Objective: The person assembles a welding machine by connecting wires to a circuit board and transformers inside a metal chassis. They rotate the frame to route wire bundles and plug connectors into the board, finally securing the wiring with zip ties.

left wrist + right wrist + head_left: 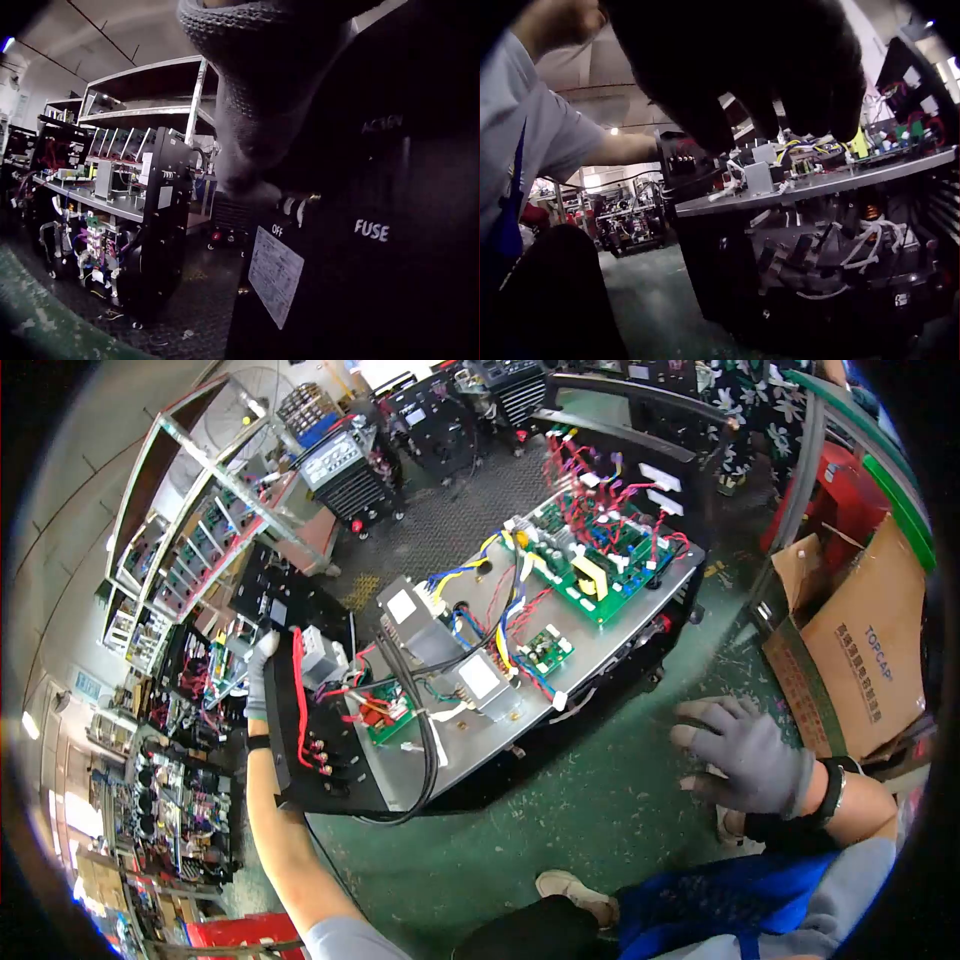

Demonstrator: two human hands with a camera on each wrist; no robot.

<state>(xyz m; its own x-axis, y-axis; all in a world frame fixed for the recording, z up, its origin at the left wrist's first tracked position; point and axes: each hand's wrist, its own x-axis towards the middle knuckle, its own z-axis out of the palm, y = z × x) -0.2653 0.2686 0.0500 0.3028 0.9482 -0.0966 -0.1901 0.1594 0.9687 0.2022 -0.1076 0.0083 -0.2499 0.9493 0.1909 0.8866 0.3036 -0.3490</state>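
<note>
- My left hand (261, 678) touches the black end panel (337, 292); whether it grips, I cannot tell.
- My right hand (748, 756), fingers loosely spread, holds nothing.
- Open machine (560, 622), before me: likely heavy, stiff-framed; green circuit board (625, 582) fragile. I would grasp the metal deck (480, 745) by its edge.

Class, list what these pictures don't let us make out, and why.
- Left wrist view: the panel label's fine print, too small and blurred.
- Right wrist view: the right hand's glove texture, lost in shadow.
- Head view: the face of the person in floral clothing, cut off by the top edge.
</note>
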